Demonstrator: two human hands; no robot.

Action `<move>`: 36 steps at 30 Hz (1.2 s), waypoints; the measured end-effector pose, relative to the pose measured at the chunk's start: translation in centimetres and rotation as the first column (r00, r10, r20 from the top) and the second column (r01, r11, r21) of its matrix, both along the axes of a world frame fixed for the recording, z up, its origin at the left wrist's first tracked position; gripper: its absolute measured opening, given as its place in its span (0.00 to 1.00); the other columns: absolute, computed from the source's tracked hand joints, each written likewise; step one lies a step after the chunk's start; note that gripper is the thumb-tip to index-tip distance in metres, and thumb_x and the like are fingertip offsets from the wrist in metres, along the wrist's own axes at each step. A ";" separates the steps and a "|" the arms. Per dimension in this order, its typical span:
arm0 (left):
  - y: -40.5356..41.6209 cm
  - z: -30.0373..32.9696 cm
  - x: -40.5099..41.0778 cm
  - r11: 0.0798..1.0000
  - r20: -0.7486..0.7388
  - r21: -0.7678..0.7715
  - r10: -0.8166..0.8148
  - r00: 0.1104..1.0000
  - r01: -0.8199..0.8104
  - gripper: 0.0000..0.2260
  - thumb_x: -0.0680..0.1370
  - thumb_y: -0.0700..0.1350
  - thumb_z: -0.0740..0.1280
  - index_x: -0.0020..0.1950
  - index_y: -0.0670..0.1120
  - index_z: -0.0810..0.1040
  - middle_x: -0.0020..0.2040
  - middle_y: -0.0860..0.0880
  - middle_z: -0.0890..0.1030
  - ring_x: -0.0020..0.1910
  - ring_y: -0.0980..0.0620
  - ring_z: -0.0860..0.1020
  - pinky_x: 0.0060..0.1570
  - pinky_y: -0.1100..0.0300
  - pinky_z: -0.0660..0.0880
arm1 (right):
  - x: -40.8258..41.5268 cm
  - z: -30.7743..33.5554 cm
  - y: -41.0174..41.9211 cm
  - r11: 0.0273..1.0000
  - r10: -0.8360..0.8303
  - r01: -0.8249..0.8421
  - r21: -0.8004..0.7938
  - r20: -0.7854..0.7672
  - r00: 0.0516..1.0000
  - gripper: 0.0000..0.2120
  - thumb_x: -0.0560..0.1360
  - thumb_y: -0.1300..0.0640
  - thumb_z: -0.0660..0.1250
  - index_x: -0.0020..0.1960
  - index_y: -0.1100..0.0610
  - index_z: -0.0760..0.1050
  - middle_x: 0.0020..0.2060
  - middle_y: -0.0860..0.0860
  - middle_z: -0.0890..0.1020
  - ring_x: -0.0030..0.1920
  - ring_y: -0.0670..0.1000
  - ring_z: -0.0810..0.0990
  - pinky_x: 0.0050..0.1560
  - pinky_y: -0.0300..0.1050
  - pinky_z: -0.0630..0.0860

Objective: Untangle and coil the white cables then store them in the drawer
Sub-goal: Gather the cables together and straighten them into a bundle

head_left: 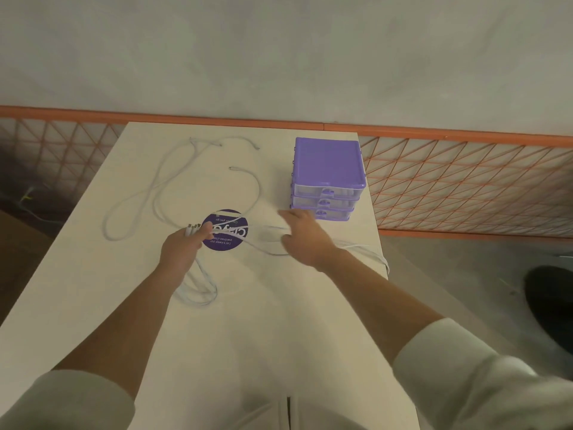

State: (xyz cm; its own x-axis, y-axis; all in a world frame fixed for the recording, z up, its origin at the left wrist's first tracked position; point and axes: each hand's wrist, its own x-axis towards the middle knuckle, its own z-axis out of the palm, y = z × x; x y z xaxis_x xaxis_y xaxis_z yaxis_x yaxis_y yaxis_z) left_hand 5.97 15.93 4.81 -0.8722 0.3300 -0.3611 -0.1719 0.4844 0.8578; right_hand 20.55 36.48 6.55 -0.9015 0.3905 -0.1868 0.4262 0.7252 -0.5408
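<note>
Several white cables (148, 193) sprawl in loose loops over the white table (242, 321), with free ends near the far edge. My left hand (183, 248) pinches a bunch of cable plugs together, and a small loop hangs below it. My right hand (305, 235) grips the same strands stretched across a purple round sticker (224, 243). More cable trails off the right table edge. A purple three-drawer unit (328, 169) stands at the back right, all drawers closed, just beyond my right hand.
An orange wire-mesh fence (465, 181) runs behind and to the right of the table. A dark round object (552, 299) lies on the floor at right. A seam splits the table near my body.
</note>
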 end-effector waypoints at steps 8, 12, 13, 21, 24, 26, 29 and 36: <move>2.6 2.7 0.6 0.996 0.018 0.040 -0.081 0.997 0.080 0.14 0.76 0.56 0.69 0.36 0.49 0.78 0.34 0.52 0.79 0.34 0.55 0.74 0.33 0.62 0.65 | -4.0 -0.6 -5.3 0.981 0.130 -0.126 0.147 -0.015 0.991 0.20 0.80 0.55 0.63 0.70 0.58 0.66 0.63 0.57 0.75 0.61 0.59 0.73 0.58 0.49 0.69; 2.4 2.9 0.3 0.990 0.069 0.066 -0.132 0.989 0.127 0.14 0.75 0.59 0.69 0.37 0.50 0.80 0.35 0.50 0.75 0.30 0.55 0.68 0.30 0.60 0.60 | -2.0 0.1 -3.7 0.982 0.036 -0.033 0.188 -0.014 0.999 0.17 0.84 0.46 0.50 0.55 0.58 0.70 0.49 0.57 0.80 0.42 0.58 0.74 0.39 0.47 0.65; 2.5 2.8 0.2 0.989 0.081 0.071 -0.133 0.988 0.128 0.14 0.75 0.59 0.69 0.38 0.49 0.80 0.34 0.51 0.75 0.29 0.56 0.68 0.30 0.60 0.60 | -1.4 0.3 -3.1 0.980 0.026 -0.024 0.196 -0.008 1.000 0.19 0.83 0.42 0.50 0.50 0.56 0.69 0.44 0.55 0.80 0.39 0.57 0.73 0.37 0.47 0.66; 2.8 1.8 0.4 0.981 0.123 0.005 -0.194 0.973 0.195 0.13 0.76 0.56 0.68 0.40 0.48 0.82 0.40 0.54 0.79 0.39 0.57 0.75 0.34 0.60 0.64 | 4.9 -0.4 2.4 0.945 -0.180 0.138 0.297 0.120 0.976 0.30 0.77 0.31 0.46 0.36 0.54 0.70 0.32 0.50 0.75 0.35 0.54 0.73 0.33 0.45 0.65; 4.0 1.4 1.4 0.968 0.128 -0.012 -0.245 0.961 0.249 0.13 0.76 0.56 0.69 0.40 0.47 0.81 0.37 0.57 0.81 0.41 0.59 0.76 0.37 0.64 0.70 | 5.8 -1.1 3.3 0.947 -0.249 0.200 0.251 0.181 0.951 0.23 0.83 0.42 0.47 0.48 0.55 0.74 0.40 0.53 0.78 0.43 0.57 0.77 0.42 0.46 0.66; 4.5 0.7 2.0 0.946 0.096 -0.023 -0.320 0.943 0.323 0.18 0.69 0.62 0.70 0.39 0.47 0.82 0.38 0.53 0.83 0.42 0.54 0.76 0.48 0.63 0.74 | 6.1 -2.2 3.9 0.939 -0.264 0.191 0.287 0.241 0.934 0.19 0.81 0.56 0.59 0.70 0.58 0.65 0.50 0.55 0.79 0.52 0.59 0.78 0.47 0.47 0.68; 5.0 -0.4 2.7 0.934 0.073 -0.086 -0.342 0.937 0.347 0.19 0.69 0.65 0.68 0.36 0.50 0.82 0.45 0.44 0.83 0.43 0.50 0.75 0.54 0.53 0.72 | 6.5 -3.4 4.0 0.933 -0.315 0.229 0.278 0.322 0.893 0.33 0.78 0.64 0.60 0.79 0.56 0.49 0.59 0.56 0.77 0.58 0.59 0.74 0.57 0.50 0.68; 5.5 -0.8 3.4 0.936 0.046 -0.110 -0.332 0.942 0.336 0.16 0.76 0.59 0.67 0.38 0.49 0.82 0.41 0.48 0.78 0.40 0.51 0.74 0.48 0.56 0.69 | 2.0 -2.1 -0.6 0.971 -0.195 0.211 -0.115 0.133 0.972 0.22 0.83 0.45 0.49 0.53 0.57 0.77 0.49 0.55 0.82 0.50 0.59 0.78 0.56 0.51 0.72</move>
State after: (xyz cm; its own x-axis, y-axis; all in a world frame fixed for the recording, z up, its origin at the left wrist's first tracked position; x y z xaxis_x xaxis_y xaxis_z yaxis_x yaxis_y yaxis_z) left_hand 9.32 21.39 4.03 -0.7085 0.5557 -0.4351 -0.0050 0.6125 0.7905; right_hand 22.52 35.88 4.40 -0.7739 0.5290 -0.3482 0.6244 0.5455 -0.5590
